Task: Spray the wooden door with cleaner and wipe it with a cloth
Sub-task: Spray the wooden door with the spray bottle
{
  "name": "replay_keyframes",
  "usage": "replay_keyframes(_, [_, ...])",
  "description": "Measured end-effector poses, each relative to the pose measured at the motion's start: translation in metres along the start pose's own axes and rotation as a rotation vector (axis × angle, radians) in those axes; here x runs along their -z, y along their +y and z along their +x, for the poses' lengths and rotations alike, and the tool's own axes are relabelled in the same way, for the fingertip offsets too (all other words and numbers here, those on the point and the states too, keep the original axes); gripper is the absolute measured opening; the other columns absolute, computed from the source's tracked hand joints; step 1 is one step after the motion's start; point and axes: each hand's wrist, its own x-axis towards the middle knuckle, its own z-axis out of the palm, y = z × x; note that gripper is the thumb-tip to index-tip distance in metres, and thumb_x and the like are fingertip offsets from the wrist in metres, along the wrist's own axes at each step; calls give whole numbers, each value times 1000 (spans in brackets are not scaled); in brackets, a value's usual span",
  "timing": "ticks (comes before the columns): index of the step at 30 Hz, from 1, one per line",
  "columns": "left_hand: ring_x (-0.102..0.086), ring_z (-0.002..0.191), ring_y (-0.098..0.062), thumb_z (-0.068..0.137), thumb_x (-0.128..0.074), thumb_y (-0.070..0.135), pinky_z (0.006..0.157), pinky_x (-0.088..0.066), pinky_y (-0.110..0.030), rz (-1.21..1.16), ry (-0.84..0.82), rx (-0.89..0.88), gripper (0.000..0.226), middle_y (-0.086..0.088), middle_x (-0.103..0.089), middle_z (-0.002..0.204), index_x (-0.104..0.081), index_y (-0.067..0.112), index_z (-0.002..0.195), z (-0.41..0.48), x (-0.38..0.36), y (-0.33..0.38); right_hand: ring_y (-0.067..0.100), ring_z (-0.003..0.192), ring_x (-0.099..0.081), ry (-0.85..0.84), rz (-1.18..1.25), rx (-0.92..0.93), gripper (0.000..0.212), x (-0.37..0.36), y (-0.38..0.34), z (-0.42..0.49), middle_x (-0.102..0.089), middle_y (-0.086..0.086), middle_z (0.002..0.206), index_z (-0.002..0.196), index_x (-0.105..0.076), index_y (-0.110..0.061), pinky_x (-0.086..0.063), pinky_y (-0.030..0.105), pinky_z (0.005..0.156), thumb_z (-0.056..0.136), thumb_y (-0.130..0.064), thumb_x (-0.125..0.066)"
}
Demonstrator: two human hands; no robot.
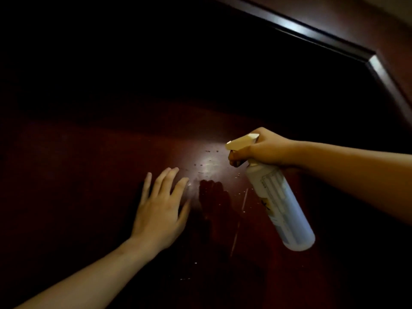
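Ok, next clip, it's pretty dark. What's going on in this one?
A person is spraying a dark reddish wooden door with cleaner. The right hand grips a white spray bottle by its trigger head, nozzle aimed at the door, and droplets already glisten on the lit patch in front of it. The left hand is open and empty, fingers spread flat against or just off the door beside the wet spot. No cloth is in view, so wiping has not started.

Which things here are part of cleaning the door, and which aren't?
Part of the job:
wooden door
spray bottle, held in the right hand
droplets on the door
left hand, empty, fingers spread

Not part of it:
door frame

No cloth in view.
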Motion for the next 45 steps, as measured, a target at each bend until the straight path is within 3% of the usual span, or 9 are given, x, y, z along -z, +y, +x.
replay_keyframes(4, [-35, 151, -22, 104, -28, 37, 129, -20, -53, -78, 47, -35, 49, -4, -47, 155, -54, 22, 143, 29, -21, 35, 2, 58, -69, -10, 6, -54, 12, 7, 34, -4, -77, -3, 70, 87, -79, -4, -49, 14, 54, 87, -16, -78])
replay_keyframes(8, [-35, 152, -22, 105, -26, 39, 130, -17, -48, -39, 52, 55, 52, -6, -47, 156, -52, 18, 145, 39, -35, 37, 23, 83, -76, 27, -32, -13, 22, 6, 56, 1, -79, 5, 81, 82, -80, -5, -60, 38, 80, 89, -26, -76])
replay_keyframes(15, [-34, 153, -23, 107, -26, 43, 130, -19, -49, 2, 59, 35, 55, -8, -46, 157, -51, 16, 147, 35, -37, 38, 8, 57, -67, -38, -72, -8, 27, 0, 66, 6, -75, 1, 66, 75, -72, -6, -53, 21, 62, 89, -28, -77])
replay_keyframes(18, [-33, 153, -24, 107, -26, 42, 130, -19, -49, 31, 62, 26, 54, -9, -46, 157, -51, 16, 147, 35, -36, 39, 13, 61, -69, -51, -91, -35, 32, -4, 71, 11, -75, 5, 69, 91, -70, -3, -55, 28, 66, 86, -33, -80])
replay_keyframes(22, [-33, 153, -25, 107, -26, 43, 129, -20, -50, 58, 69, 24, 55, -9, -46, 157, -52, 16, 146, 33, -35, 40, 18, 64, -68, -150, -141, -21, 36, -4, 79, 15, -75, 10, 75, 83, -73, 1, -55, 35, 71, 89, -34, -76])
replay_keyframes(27, [-32, 154, -26, 107, -25, 45, 130, -19, -51, 99, 57, 13, 57, -11, -44, 158, -52, 15, 147, 32, -36, 41, 29, 86, -77, -18, -72, -55, 27, 12, 101, 10, -80, 10, 87, 90, -78, -1, -60, 41, 89, 89, -28, -78])
replay_keyframes(36, [-34, 152, -32, 106, -26, 46, 128, -20, -54, 130, 54, -7, 59, -16, -45, 156, -53, 12, 146, 34, -36, 41, 17, 68, -74, 139, 73, -251, 25, 37, 138, -20, -79, 7, 78, 89, -77, -2, -56, 29, 66, 87, -26, -80])
replay_keyframes(41, [-34, 152, -32, 105, -26, 46, 128, -21, -55, 133, 53, -9, 59, -17, -44, 156, -53, 12, 146, 32, -36, 42, 6, 68, -71, 110, 44, -267, 18, 35, 148, -29, -76, -7, 73, 83, -75, -12, -51, 26, 71, 86, -29, -80])
replay_keyframes(45, [-34, 152, -33, 105, -28, 46, 128, -20, -55, 127, 61, -14, 58, -17, -44, 155, -53, 12, 145, 33, -36, 41, 24, 70, -68, 33, -34, -298, 38, 33, 154, -34, -74, 9, 75, 82, -75, 0, -57, 40, 75, 82, -38, -81])
